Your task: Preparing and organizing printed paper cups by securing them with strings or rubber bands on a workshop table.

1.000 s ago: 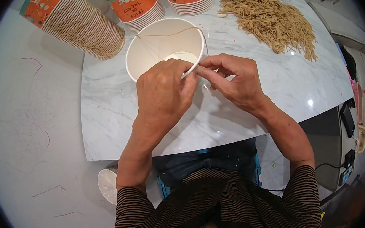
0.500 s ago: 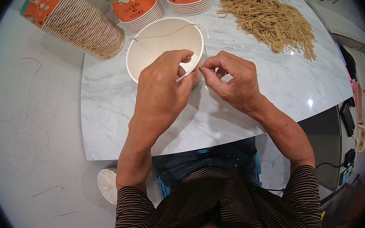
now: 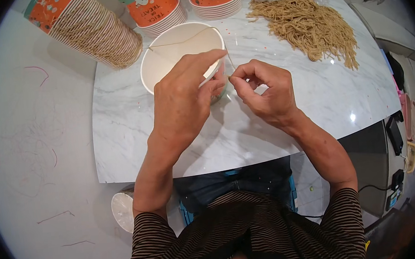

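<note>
A white-lined paper bucket point(image 3: 155, 67) stands tilted on the marble-patterned table, its mouth facing up. My left hand point(image 3: 179, 92) grips its near right side, the index finger reaching over the rim and the thumb against the outer wall. A thin tan cord point(image 3: 180, 42) spans the bucket's mouth from the left rim, then bends down past the right rim. My right hand point(image 3: 265, 87), just right of the bucket, pinches the cord's lower end between thumb and fingertips. My left hand hides much of the bucket's near wall.
Tall stacked orange paper buckets with tan cords point(image 3: 95, 33) lean at the far left. Two shorter bucket stacks point(image 3: 163, 22) point(image 3: 213, 3) stand behind. A heap of tan cords point(image 3: 312, 26) lies at the far right. Below the table's left edge is a whitish round container point(image 3: 123, 212).
The bucket has shifted slightly left. My left index finger has straightened toward the right rim. More of the cord shows, stretched between the rim and my right hand.
</note>
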### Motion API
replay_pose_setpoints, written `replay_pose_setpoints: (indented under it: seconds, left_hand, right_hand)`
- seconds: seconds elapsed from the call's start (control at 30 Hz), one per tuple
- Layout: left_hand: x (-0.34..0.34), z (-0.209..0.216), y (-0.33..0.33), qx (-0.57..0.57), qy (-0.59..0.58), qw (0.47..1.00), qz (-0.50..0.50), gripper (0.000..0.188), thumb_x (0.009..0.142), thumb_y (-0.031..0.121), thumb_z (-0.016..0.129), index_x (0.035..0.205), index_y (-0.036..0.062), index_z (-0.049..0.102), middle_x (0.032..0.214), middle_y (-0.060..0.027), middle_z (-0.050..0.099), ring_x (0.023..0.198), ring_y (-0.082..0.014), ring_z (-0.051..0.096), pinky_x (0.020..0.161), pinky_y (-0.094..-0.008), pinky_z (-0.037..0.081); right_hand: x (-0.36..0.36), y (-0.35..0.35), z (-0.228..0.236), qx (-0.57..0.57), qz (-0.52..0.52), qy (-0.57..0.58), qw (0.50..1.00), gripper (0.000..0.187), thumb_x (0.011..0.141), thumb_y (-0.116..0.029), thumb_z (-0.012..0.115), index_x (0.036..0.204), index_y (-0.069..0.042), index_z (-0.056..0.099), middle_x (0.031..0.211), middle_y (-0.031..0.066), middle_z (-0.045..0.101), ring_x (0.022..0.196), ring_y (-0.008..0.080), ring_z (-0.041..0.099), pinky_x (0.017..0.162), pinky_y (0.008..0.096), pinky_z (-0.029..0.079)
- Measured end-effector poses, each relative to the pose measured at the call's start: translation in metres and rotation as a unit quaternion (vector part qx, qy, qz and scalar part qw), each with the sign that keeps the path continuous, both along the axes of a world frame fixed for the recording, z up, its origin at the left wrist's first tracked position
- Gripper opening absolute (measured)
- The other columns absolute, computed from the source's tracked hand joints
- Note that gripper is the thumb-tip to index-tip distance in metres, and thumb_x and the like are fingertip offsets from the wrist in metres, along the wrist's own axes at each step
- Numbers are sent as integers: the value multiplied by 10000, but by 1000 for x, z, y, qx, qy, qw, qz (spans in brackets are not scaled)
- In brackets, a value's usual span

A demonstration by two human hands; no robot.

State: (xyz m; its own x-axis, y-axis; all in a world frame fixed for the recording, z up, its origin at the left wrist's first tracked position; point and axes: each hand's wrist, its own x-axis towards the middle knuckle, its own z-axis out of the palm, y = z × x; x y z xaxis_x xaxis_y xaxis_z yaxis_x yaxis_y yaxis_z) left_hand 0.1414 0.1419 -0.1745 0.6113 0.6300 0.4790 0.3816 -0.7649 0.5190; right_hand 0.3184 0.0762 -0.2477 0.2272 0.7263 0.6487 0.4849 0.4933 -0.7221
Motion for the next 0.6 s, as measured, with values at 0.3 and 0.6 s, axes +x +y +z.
replay_pose_setpoints:
  seconds: [0.3, 0.6]
  left_hand:
    - [-3, -8, 7, 41, -6, 999, -31, 331, 777, 41, 872, 1093, 105, 800, 1055, -66, 741, 806, -247, 750, 684, -354, 595]
    - [-3, -7, 8, 116, 27, 992, -35, 257, 749, 51, 885, 988, 85, 794, 1016, -33, 747, 789, -240, 736, 668, -363, 581]
  right_hand:
    - [2, -2, 4, -37, 34, 24, 998, 48, 892, -20, 751, 924, -6, 718, 810, 78, 746, 644, 145, 698, 587, 275, 555]
    - [4, -2, 6, -28, 44, 8, 999, 62, 918, -37, 765, 950, -2, 724, 845, 87, 747, 654, 158, 706, 594, 280, 564]
